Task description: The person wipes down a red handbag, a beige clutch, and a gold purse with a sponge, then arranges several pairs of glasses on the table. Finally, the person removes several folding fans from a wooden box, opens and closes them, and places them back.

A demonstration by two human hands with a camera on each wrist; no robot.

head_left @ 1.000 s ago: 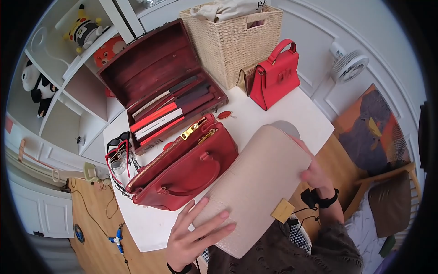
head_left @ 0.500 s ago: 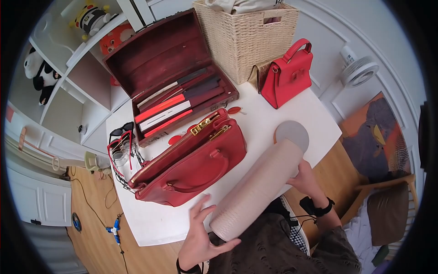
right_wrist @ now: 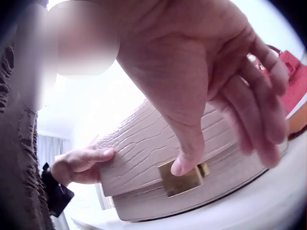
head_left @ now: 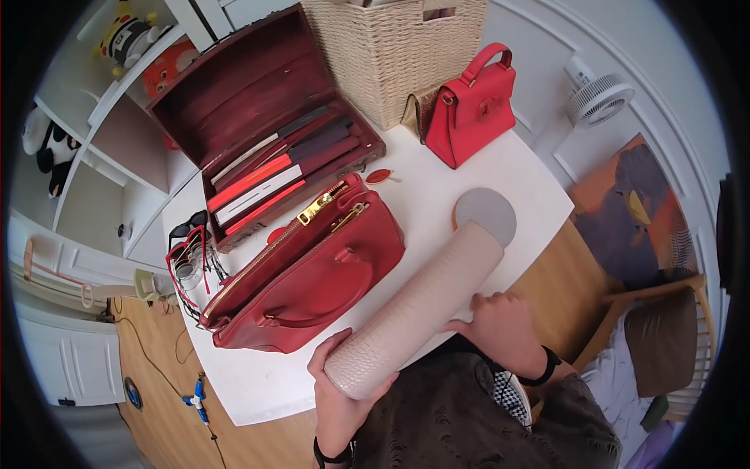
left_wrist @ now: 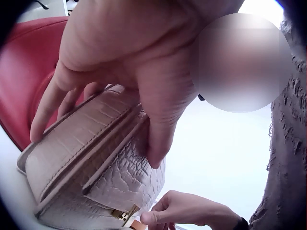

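Note:
A beige crocodile-textured handbag [head_left: 414, 313] stands on the near side of the white table, its long narrow face turned up in the head view. My left hand [head_left: 341, 413] grips its left end, thumb on the front flap and fingers over the back. At the bag's front, the thumb of my right hand [head_left: 508, 332] presses on the gold clasp [right_wrist: 180, 181], which tilts out from the flap. The other right fingers are loosely bent, away from the clasp. Just behind the beige bag stands a dark red handbag [head_left: 312, 285] with its zip open.
An open dark red chest [head_left: 242, 94] holds several flat boxes. Sunglasses [head_left: 190, 227] and chains lie at the table's left. A round grey disc [head_left: 488, 211] lies beyond the beige bag. Farther back are a small red handbag [head_left: 473, 109] and a woven basket [head_left: 391, 70].
The beige bag has turned from its broad side up to its narrow face up and moved slightly left. My left hand has closed around its end; my right hand has moved to the front clasp.

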